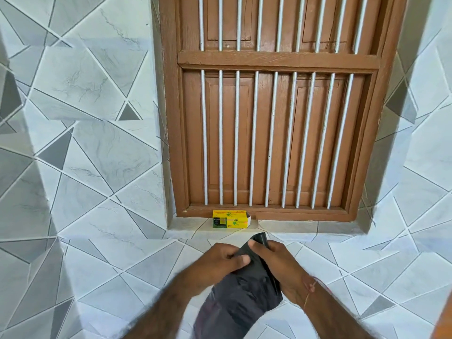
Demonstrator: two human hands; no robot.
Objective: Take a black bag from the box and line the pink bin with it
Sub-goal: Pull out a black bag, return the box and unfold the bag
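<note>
A yellow box of bin bags lies on its side on the window sill, its right end flap open. Below it, both my hands grip a black bag that hangs down between my forearms, partly unrolled. My left hand pinches the bag's upper left part. My right hand clasps the still-rolled top end, which pokes out above my thumb. The pink bin is not in view.
A brown wooden window with white vertical bars fills the wall ahead, above a tiled sill. Grey and white geometric tiles cover the walls on both sides. An orange edge shows at the far lower right.
</note>
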